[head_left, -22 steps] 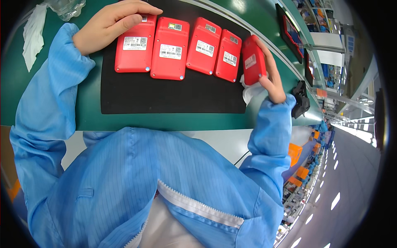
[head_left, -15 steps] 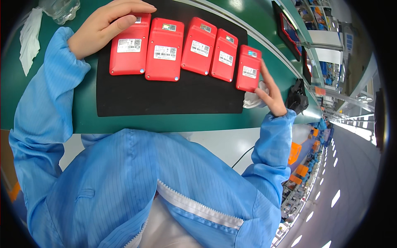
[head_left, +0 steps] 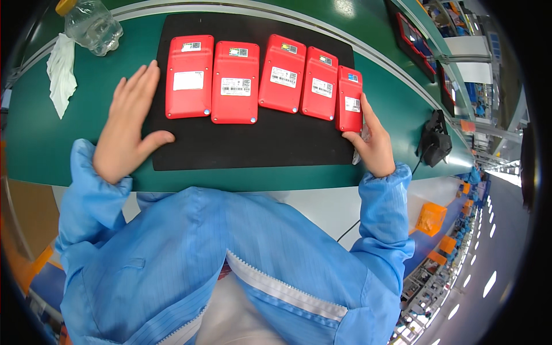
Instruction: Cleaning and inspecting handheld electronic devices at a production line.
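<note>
Several red handheld devices lie face down in a row on a black mat (head_left: 247,146), white labels on their backs. My left hand (head_left: 127,123) is open, its fingers stretched beside the leftmost red device (head_left: 188,100) and its thumb spread over the mat. My right hand (head_left: 375,141) is at the other end of the row. Its straight fingers lie along the right edge of the rightmost red device (head_left: 348,119), with the thumb apart at the lower corner. Between them stand the second red device (head_left: 234,109), the middle one (head_left: 280,98) and the fourth (head_left: 319,106).
A clear plastic bottle (head_left: 95,29) with a yellow cap and a white cloth (head_left: 60,75) lie at the left on the green table (head_left: 34,149). Something black with a cable (head_left: 436,141) sits at the right. A metal rail (head_left: 259,8) crosses the far side. Orange bins (head_left: 430,218) stand beyond.
My left hand has come off the top of the leftmost device and moved nearer, to its left side. My right hand stays at the rightmost device. The view has shifted slightly.
</note>
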`<state>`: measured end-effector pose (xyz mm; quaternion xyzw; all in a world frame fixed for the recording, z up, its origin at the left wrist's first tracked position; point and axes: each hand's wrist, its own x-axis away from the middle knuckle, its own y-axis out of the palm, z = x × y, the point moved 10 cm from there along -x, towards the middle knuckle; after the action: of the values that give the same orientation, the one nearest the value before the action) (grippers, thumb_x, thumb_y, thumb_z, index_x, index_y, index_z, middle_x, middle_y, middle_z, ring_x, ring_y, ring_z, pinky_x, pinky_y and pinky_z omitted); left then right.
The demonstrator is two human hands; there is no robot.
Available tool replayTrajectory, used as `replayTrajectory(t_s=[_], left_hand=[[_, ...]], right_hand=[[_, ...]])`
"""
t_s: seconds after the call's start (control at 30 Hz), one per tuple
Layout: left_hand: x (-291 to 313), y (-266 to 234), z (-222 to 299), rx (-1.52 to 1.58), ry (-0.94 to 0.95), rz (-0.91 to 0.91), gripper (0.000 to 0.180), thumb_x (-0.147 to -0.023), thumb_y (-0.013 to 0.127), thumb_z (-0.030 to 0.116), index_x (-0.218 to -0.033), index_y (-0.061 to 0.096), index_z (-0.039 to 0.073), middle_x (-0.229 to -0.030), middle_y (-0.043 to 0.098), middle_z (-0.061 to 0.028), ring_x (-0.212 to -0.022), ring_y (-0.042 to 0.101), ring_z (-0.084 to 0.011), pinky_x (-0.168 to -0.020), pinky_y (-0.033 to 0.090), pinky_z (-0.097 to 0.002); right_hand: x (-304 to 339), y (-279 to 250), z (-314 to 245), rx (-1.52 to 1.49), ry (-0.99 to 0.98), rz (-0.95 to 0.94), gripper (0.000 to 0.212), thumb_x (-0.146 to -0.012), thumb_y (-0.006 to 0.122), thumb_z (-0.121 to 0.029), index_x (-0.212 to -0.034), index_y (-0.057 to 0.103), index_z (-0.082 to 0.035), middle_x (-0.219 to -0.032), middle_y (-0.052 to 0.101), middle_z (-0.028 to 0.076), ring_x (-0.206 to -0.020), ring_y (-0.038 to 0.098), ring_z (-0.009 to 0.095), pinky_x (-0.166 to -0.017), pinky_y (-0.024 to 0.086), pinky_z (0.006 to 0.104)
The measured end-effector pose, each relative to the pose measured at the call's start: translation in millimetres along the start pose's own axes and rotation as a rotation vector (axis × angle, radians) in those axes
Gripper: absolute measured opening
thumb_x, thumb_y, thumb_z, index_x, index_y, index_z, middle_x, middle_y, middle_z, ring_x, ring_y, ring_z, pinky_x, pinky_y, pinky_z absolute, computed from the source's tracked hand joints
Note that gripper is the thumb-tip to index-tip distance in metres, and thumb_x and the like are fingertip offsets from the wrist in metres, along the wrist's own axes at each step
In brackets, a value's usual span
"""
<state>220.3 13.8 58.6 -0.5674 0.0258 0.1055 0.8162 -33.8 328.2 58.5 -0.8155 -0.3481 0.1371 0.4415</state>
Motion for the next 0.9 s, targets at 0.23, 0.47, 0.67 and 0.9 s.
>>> replayTrajectory(t_s=[0.23,0.47,0.67,0.9], left_hand=[[-6.2,16.8,19.8,0.154,-0.147,0.053,0.081,-0.094,0.064,0.040,-0.155,0.026,0.002,-0.160,0.025,-0.0233,-0.150,0.022,-0.0383,-0.122,0.015,-0.0493],[-1.2,12.5,-10.1,1.076,-0.574,0.298,0.065,-0.104,0.053,0.034,-0.156,0.029,0.003,-0.161,0.027,-0.0212,-0.150,0.025,-0.0287,-0.121,0.020,-0.0348],[-9.9,6.5,-38.0,1.276,-0.703,0.231,0.063,-0.106,0.044,0.034,-0.155,0.027,-0.001,-0.159,0.033,-0.0160,-0.139,0.037,-0.0216,-0.115,0.027,-0.0347],[-49.2,-4.9,-68.2,0.503,-0.355,0.066,0.051,-0.100,0.059,0.022,-0.148,0.046,0.011,-0.118,0.060,-0.0073,-0.102,0.057,-0.0162,-0.088,0.046,-0.0278]], right_hand=[[-2.4,6.8,-19.8,0.143,-0.151,0.083,0.083,-0.081,0.081,-0.016,-0.152,0.038,-0.010,-0.148,0.049,0.018,-0.128,0.057,0.034,-0.099,0.052,0.0361],[-11.5,6.4,6.8,-0.308,-0.080,-0.013,0.051,-0.105,0.051,-0.019,-0.153,0.039,-0.010,-0.149,0.049,0.015,-0.132,0.051,0.024,-0.109,0.040,0.0302],[-33.9,-0.5,53.2,-0.792,0.325,0.032,0.046,-0.105,0.051,-0.023,-0.147,0.047,-0.005,-0.129,0.061,0.004,-0.080,0.050,0.003,-0.071,0.044,0.0200],[-44.5,-35.0,-16.4,-0.628,-0.004,0.180,0.046,-0.090,0.061,-0.008,-0.135,0.050,-0.008,-0.113,0.056,0.003,-0.107,0.055,0.015,-0.099,0.041,0.0276]])
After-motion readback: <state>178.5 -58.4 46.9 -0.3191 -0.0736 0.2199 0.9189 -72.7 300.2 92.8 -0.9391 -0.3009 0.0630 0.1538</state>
